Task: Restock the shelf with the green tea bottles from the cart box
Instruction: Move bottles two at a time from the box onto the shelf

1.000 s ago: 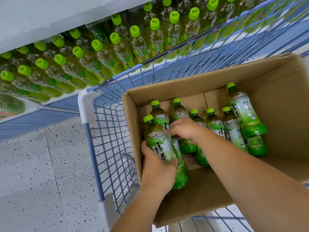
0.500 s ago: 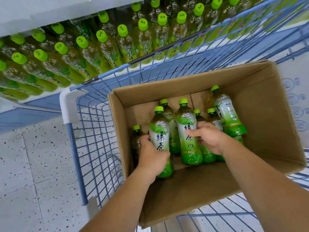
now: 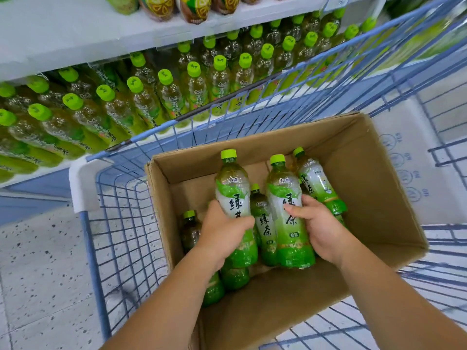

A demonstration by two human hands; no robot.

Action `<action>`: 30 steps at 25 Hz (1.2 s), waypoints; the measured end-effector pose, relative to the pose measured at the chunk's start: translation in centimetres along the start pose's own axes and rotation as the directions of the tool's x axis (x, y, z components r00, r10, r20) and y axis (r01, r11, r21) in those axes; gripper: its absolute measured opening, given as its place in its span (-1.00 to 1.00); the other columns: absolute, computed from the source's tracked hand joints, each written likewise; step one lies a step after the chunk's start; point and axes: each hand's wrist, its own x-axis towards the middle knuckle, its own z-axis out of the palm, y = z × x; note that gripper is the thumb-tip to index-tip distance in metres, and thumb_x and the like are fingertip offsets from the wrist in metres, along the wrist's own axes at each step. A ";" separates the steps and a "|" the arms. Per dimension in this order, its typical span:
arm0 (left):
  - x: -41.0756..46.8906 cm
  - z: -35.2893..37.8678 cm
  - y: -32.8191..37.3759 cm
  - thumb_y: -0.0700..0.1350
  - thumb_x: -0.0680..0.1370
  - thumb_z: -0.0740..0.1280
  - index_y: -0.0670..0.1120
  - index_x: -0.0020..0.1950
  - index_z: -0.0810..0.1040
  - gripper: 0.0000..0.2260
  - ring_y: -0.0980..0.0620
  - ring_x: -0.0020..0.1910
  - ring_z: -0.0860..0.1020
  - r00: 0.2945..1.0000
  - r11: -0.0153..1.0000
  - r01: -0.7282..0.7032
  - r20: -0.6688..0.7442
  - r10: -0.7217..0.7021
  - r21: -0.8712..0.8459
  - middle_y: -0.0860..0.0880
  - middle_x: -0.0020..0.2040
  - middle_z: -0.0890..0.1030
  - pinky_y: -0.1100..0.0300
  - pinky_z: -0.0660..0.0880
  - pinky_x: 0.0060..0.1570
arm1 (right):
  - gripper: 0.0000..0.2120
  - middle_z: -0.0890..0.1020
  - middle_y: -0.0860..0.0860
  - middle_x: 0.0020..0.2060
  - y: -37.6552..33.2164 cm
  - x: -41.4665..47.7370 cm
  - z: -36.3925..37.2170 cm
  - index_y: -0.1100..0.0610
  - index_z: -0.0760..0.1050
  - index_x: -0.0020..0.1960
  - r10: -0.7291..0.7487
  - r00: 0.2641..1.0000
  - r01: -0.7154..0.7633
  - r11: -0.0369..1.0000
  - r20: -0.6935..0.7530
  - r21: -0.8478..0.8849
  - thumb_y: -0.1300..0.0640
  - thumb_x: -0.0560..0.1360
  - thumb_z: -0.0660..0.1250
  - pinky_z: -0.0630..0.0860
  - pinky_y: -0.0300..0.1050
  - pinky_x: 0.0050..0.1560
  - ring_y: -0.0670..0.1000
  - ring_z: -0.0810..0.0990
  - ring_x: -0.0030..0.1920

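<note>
I see open room in the right half of the brown cardboard box [image 3: 374, 198]. Its left half is crowded with green-capped tea bottles [image 3: 264, 218]. The blue wire cart wall [image 3: 227, 117] stands between box and packed white shelf [image 3: 106, 39].

"绿茶" in black characters down the labels of the green tea bottles [image 3: 233, 198] in the box
</note>
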 end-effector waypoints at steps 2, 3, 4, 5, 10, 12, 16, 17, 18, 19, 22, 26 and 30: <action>-1.3 -0.9 0.7 0.01 0.16 0.46 -0.01 0.11 0.57 -0.49 -0.07 -0.08 0.69 0.999 0.999 -0.050 0.016 0.050 -0.010 -0.04 -0.07 0.70 -0.16 0.65 -0.03 | -0.67 0.69 0.22 0.12 -0.6 -1.8 1.7 0.19 0.53 0.30 -0.095 0.995 0.096 0.995 -0.026 0.032 0.27 0.54 0.32 0.58 0.25 0.13 0.27 0.67 0.12; -2.3 -1.5 1.2 0.05 0.17 0.45 0.00 0.10 0.57 -0.50 -0.06 -0.07 0.68 0.997 0.997 -0.074 0.034 0.074 -0.008 -0.04 -0.06 0.70 -0.15 0.65 -0.02 | -0.68 0.69 0.22 0.11 -1.0 -2.7 2.6 0.20 0.52 0.29 -0.137 0.990 0.139 0.989 -0.035 0.042 0.27 0.54 0.32 0.59 0.23 0.10 0.28 0.67 0.12; -3.5 -2.3 1.7 0.06 0.18 0.43 -0.01 0.09 0.58 -0.52 -0.06 -0.08 0.68 0.992 0.994 -0.111 0.060 0.110 0.003 -0.05 -0.06 0.69 -0.12 0.65 -0.03 | -0.69 0.69 0.23 0.11 -1.3 -3.9 3.8 0.21 0.52 0.29 -0.176 0.984 0.178 0.982 -0.042 0.057 0.27 0.55 0.31 0.60 0.22 0.08 0.28 0.67 0.11; -4.7 -3.2 2.2 0.05 0.20 0.43 -0.02 0.06 0.59 -0.56 -0.07 -0.09 0.68 0.987 0.989 -0.144 0.078 0.142 0.016 -0.07 -0.08 0.69 -0.08 0.66 -0.05 | -0.69 0.69 0.22 0.10 -1.5 -4.9 4.9 0.21 0.52 0.29 -0.207 0.977 0.210 0.975 -0.044 0.074 0.27 0.55 0.31 0.60 0.21 0.07 0.27 0.68 0.10; -9.6 -9.1 5.2 -0.09 0.42 0.45 0.06 -0.11 0.59 -0.90 0.05 -0.17 0.66 0.959 0.962 -0.274 0.067 0.275 -0.019 0.07 -0.24 0.68 0.02 0.61 -0.06 | -0.59 0.68 0.26 0.11 -3.2 -9.4 10.9 0.23 0.52 0.27 -0.316 0.947 0.322 0.938 -0.061 0.128 0.21 0.44 0.37 0.57 0.30 0.14 0.30 0.67 0.11; -10.9 -12.0 6.3 -0.13 0.48 0.42 0.13 -0.12 0.60 -0.86 0.08 -0.20 0.64 0.945 0.948 -0.315 0.075 0.318 -0.046 0.17 -0.30 0.67 0.11 0.60 -0.13 | -0.61 0.67 0.29 0.12 -3.7 -10.3 13.6 0.25 0.51 0.28 -0.336 0.941 0.340 0.932 -0.050 0.127 0.23 0.45 0.37 0.57 0.31 0.13 0.31 0.66 0.11; -12.3 -18.5 7.1 -0.16 0.51 0.39 0.06 -0.06 0.54 -0.88 0.04 -0.19 0.62 0.936 0.934 -0.345 0.046 0.350 -0.089 0.11 -0.27 0.65 0.08 0.57 -0.16 | -0.54 0.67 0.27 0.03 -4.4 -11.3 19.8 0.28 0.50 0.27 -0.366 0.931 0.363 0.925 0.000 0.109 0.22 0.39 0.44 0.64 0.17 -0.07 0.23 0.67 -0.06; -12.3 -20.4 7.2 -0.15 0.51 0.39 0.06 -0.05 0.53 -0.88 0.02 -0.19 0.61 0.933 0.932 -0.354 0.033 0.357 -0.083 0.05 -0.22 0.63 0.05 0.56 -0.15 | -0.53 0.67 0.24 0.00 -4.5 -11.4 21.6 0.27 0.50 0.26 -0.371 0.929 0.366 0.924 0.018 0.112 0.19 0.38 0.44 0.63 0.12 -0.13 0.20 0.68 -0.10; -12.3 -22.3 7.3 -0.15 0.50 0.39 0.05 -0.03 0.53 -0.88 -0.01 -0.18 0.61 0.929 0.927 -0.366 0.022 0.369 -0.081 0.01 -0.18 0.62 0.03 0.56 -0.13 | -0.55 0.68 0.22 -0.04 -4.6 -11.5 23.3 0.26 0.51 0.26 -0.375 0.926 0.368 0.921 0.034 0.127 0.17 0.39 0.42 0.63 0.07 -0.18 0.18 0.69 -0.13; -12.2 -24.5 7.7 -0.16 0.50 0.39 0.04 -0.01 0.54 -0.87 -0.03 -0.17 0.60 0.922 0.920 -0.384 0.013 0.386 -0.081 -0.02 -0.16 0.62 0.02 0.55 -0.11 | -0.56 0.69 0.20 -0.07 -4.8 -11.5 25.2 0.26 0.51 0.25 -0.384 0.922 0.375 0.916 0.040 0.141 0.17 0.40 0.42 0.62 0.03 -0.21 0.16 0.70 -0.15; -11.9 -30.3 8.5 -0.17 0.49 0.40 -0.02 0.03 0.56 -0.85 -0.06 -0.14 0.61 0.897 0.896 -0.442 -0.015 0.442 -0.041 -0.13 -0.10 0.64 0.03 0.54 -0.10 | -0.53 0.70 0.17 -0.11 -5.5 -11.3 30.6 0.23 0.51 0.27 -0.396 0.916 0.382 0.910 0.068 0.165 0.16 0.39 0.46 0.63 0.04 -0.21 0.15 0.70 -0.19; -10.7 -37.1 10.2 -0.13 0.47 0.43 -0.01 0.00 0.58 -0.87 -0.04 -0.12 0.65 0.842 0.847 -0.530 -0.100 0.531 0.038 -0.08 -0.13 0.68 0.00 0.59 -0.08 | -0.54 0.70 0.11 -0.19 -7.6 -10.4 38.0 0.19 0.52 0.20 -0.437 0.895 0.422 0.895 0.086 0.146 0.09 0.35 0.49 0.61 0.00 -0.25 0.11 0.69 -0.25; -8.1 -41.7 12.4 -0.11 0.41 0.51 0.02 -0.05 0.59 -0.82 0.18 -0.27 0.64 0.782 0.804 -0.588 -0.191 0.593 0.088 0.13 -0.24 0.69 0.22 0.58 -0.26 | -0.51 0.72 0.15 -0.09 -9.6 -7.7 43.1 0.13 0.58 0.10 -0.532 0.841 0.537 0.843 0.096 -0.031 0.08 0.22 0.59 0.60 0.03 -0.20 0.13 0.72 -0.16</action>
